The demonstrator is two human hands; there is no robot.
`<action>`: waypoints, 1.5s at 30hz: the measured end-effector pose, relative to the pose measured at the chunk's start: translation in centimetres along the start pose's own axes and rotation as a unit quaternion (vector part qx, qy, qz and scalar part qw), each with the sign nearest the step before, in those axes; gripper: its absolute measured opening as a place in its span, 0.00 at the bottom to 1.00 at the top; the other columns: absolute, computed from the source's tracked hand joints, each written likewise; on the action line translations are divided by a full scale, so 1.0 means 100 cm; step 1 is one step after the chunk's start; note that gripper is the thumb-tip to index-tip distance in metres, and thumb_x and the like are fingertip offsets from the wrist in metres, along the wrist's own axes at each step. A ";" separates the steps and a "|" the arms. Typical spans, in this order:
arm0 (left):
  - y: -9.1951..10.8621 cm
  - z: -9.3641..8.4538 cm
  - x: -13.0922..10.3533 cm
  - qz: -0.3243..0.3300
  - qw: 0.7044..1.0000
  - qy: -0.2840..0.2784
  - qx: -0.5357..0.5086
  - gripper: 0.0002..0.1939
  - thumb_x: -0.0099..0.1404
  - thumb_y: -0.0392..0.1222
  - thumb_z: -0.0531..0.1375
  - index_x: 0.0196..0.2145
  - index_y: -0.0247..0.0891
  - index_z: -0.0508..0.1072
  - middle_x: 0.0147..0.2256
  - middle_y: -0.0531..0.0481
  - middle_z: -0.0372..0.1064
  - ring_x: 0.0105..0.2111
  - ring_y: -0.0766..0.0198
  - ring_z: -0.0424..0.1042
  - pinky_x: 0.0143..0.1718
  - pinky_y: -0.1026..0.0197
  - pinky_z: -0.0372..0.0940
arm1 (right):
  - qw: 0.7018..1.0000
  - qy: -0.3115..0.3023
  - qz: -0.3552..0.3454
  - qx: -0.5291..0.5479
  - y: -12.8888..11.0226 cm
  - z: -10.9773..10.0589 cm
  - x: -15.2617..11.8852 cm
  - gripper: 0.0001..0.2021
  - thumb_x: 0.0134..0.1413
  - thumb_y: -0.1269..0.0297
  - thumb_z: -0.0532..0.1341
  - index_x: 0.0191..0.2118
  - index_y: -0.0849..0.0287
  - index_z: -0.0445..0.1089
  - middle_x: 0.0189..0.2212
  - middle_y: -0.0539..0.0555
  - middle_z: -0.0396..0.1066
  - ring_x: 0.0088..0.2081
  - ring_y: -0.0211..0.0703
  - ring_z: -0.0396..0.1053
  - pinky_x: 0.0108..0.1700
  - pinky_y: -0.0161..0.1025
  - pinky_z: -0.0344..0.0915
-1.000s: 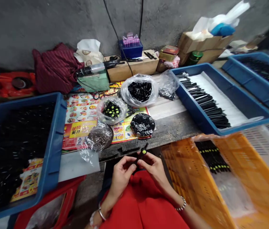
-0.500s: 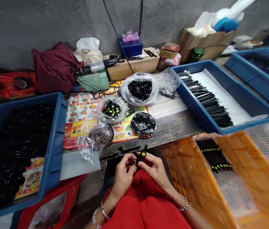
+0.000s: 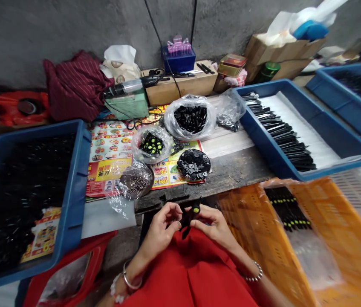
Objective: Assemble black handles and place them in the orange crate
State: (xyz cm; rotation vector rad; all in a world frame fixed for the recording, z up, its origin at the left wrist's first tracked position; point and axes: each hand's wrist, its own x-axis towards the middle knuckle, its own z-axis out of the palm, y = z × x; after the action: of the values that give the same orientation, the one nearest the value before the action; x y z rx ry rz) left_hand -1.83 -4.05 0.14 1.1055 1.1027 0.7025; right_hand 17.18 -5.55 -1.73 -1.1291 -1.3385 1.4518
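Observation:
Low in front of my red-clothed lap I have a slim black tool [image 3: 186, 219] with a round yellow-green button [image 3: 196, 209] near its upper end. My right hand [image 3: 212, 224] pinches it close to the button, thumb below and fingers behind. From the other side, my left hand [image 3: 163, 228] curls thumb and fingers around its black lower part; their exact contact is partly hidden. Just beyond, on the bench, are a round pile of black washer-like discs [image 3: 194, 164], a dish of small metal pins [image 3: 137, 181] and a bag of black parts with yellow-green buttons [image 3: 151, 144].
A blue tray [image 3: 82, 170] of black pieces stands left; another blue tray [image 3: 336, 132] with a row of slim black pieces stands right. An orange crate [image 3: 247, 217] below holds finished-looking black tools [image 3: 290, 207]. A bag of black parts [image 3: 190, 117] and an electric screwdriver [image 3: 132, 86] lie farther back.
The black tool has turned in my fingers, and its lower part now looks more spread out. My left hand has opened slightly around it. The view has shifted a little.

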 end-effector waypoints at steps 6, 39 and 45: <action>-0.007 0.001 0.000 -0.072 0.983 -0.075 -0.151 0.16 0.52 0.34 0.65 0.35 0.38 0.61 0.29 0.56 0.63 0.29 0.70 0.61 0.29 0.69 0.56 | 0.975 -0.057 0.089 0.197 0.003 -0.012 0.004 0.17 0.54 0.56 0.66 0.49 0.52 0.74 0.41 0.54 0.75 0.42 0.47 0.72 0.47 0.42 0.67; -0.016 0.022 0.000 -0.113 0.974 0.012 -0.196 0.22 0.45 0.37 0.71 0.32 0.38 0.62 0.34 0.51 0.68 0.30 0.69 0.64 0.30 0.69 0.58 | 0.949 0.065 0.122 0.284 0.034 0.013 0.011 0.20 0.48 0.49 0.68 0.41 0.60 0.76 0.27 0.53 0.75 0.27 0.40 0.71 0.32 0.34 0.68; -0.008 0.018 0.001 -0.081 0.996 0.027 -0.039 0.16 0.50 0.39 0.67 0.34 0.39 0.64 0.27 0.55 0.65 0.29 0.67 0.66 0.30 0.68 0.61 | 0.944 0.020 0.172 0.281 0.019 -0.004 0.016 0.19 0.47 0.53 0.70 0.42 0.60 0.76 0.32 0.53 0.74 0.31 0.38 0.71 0.36 0.35 0.69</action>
State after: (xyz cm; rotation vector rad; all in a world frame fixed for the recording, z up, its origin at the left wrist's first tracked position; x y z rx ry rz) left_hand -0.12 -4.85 -0.57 0.9244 1.1873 0.6451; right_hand 17.19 -4.08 -3.71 -1.0220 -0.6353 1.8940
